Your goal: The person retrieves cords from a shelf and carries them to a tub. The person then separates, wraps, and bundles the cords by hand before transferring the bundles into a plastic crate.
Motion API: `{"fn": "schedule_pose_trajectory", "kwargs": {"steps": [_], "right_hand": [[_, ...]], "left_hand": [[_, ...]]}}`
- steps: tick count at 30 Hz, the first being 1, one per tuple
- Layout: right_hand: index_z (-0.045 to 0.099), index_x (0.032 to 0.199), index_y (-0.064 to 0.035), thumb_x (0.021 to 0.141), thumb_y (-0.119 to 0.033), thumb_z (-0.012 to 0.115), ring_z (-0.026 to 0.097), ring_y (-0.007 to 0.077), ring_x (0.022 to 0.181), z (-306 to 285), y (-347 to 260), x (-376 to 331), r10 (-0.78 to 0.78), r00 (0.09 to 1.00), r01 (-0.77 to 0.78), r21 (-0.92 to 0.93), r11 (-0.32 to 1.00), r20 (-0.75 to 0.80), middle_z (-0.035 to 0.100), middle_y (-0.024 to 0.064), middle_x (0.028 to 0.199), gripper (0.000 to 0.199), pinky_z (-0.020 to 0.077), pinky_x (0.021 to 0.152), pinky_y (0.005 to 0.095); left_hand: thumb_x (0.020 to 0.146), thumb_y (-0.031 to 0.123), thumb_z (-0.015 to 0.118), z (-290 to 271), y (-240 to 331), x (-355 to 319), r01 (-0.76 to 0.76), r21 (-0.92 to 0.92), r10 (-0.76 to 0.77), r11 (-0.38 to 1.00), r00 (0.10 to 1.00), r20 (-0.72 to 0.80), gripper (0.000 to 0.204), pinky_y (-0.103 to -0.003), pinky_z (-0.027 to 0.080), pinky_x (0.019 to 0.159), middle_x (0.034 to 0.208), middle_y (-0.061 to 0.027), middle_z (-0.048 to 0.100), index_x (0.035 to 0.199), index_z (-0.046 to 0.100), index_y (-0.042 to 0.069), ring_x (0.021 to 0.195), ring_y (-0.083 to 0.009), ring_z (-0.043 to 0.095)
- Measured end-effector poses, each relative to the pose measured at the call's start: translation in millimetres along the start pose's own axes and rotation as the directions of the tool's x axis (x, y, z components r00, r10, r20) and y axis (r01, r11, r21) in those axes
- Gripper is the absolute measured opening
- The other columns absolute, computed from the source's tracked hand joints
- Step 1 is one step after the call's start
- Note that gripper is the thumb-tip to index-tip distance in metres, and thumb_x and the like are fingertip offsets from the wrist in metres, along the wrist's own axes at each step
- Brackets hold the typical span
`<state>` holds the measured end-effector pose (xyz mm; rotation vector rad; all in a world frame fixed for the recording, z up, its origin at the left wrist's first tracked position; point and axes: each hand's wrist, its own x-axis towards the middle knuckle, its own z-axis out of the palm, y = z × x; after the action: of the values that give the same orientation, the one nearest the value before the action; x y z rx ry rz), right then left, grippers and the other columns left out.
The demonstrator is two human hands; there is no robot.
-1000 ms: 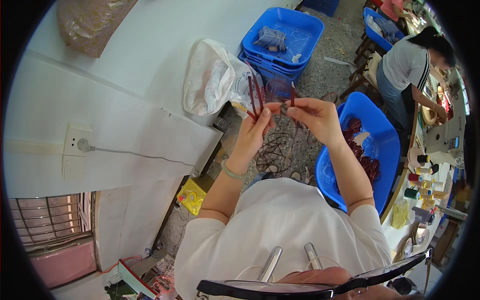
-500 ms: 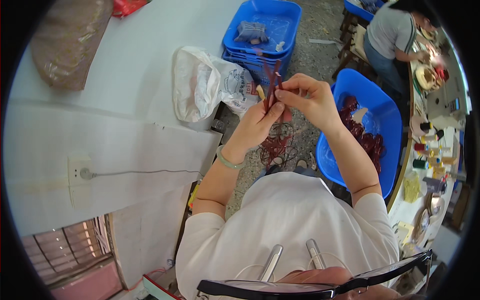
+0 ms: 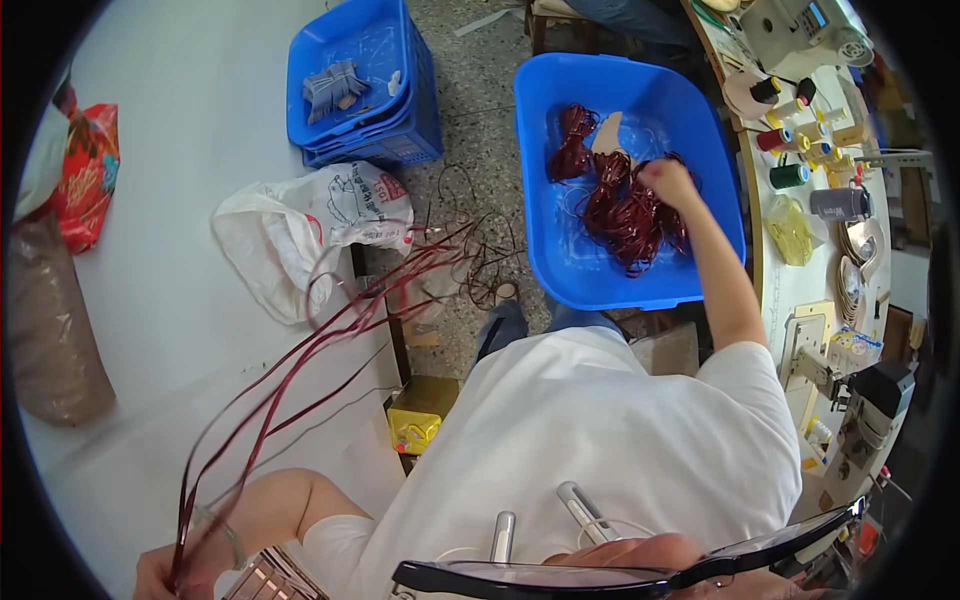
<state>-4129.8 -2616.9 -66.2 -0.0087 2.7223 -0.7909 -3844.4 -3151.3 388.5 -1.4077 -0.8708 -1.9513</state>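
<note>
Left hand (image 3: 165, 572), low at the frame's bottom-left, grip clenched on a bunch of long dark-red cords (image 3: 300, 360) that trail up toward the white plastic bag (image 3: 300, 235) on the floor. Right hand (image 3: 668, 182) is in the blue tub (image 3: 640, 265), on the pile of red cord bundles (image 3: 625, 205); can't tell if its grip is closed.
</note>
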Motion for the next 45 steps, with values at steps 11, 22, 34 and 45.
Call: {"fn": "schedule_pose_trajectory", "kwargs": {"steps": [11, 22, 34, 45], "right_hand": [[0.049, 0.122, -0.0108, 0.066, -0.034, 0.075, 0.042, 0.0376, 0.116, 106, 38, -22, 0.439, 0.874, -0.459, -0.061, 0.886, -0.208, 0.043, 0.0162, 0.124, 0.066, 0.0436, 0.093, 0.0458], [0.056, 0.111, 0.006, 0.07, 0.006, 0.06, 0.06, 0.0171, 0.083, 12, 94, -21, 0.455, 0.881, -0.241, 0.95, 0.2, 0.127, 0.062, 0.0107, 0.095, 0.041, 0.0497, 0.071, 0.0266], [0.06, 0.112, -0.0004, 0.065, -0.022, 0.076, 0.04, 0.0369, 0.123, 162, -16, 21, 0.132, 0.954, 0.013, 0.479, 0.878, -0.268, 0.047, 0.0235, 0.127, 0.054, 0.0326, 0.104, 0.0409], [0.059, 0.08, 0.0015, 0.072, -0.016, 0.07, 0.061, 0.0358, 0.095, 119, 125, -59, 0.59, 0.768, -0.598, 0.053, 0.8, -0.247, 0.063, 0.0238, 0.094, 0.022, 0.049, 0.082, 0.0431]], "left_hand": [[0.101, 0.03, 0.037, -12, -105, -79, 0.869, 0.204, -0.501, 0.45, 0.435, -0.749, 0.027, -0.021, 0.021, 0.039, 0.056, 0.0021, 0.029, 0.082, 0.04, 0.01, 0.043, -0.0069, 0.022], [0.101, 0.03, 0.036, -20, -129, -134, 0.931, 0.028, -0.439, 0.365, 0.198, -0.877, 0.026, -0.019, 0.021, 0.038, 0.058, 0.0022, 0.029, 0.086, 0.041, 0.01, 0.043, -0.006, 0.021], [0.101, 0.029, 0.038, -11, -149, -160, 0.949, -0.061, -0.404, 0.31, 0.073, -0.912, 0.025, -0.019, 0.023, 0.039, 0.06, 0.0016, 0.032, 0.087, 0.043, 0.009, 0.044, -0.006, 0.023], [0.1, 0.031, 0.038, -12, -161, -168, 0.952, -0.097, -0.402, 0.291, 0.03, -0.915, 0.024, -0.018, 0.022, 0.04, 0.061, 0.003, 0.032, 0.088, 0.044, 0.01, 0.045, -0.0056, 0.023]]}}
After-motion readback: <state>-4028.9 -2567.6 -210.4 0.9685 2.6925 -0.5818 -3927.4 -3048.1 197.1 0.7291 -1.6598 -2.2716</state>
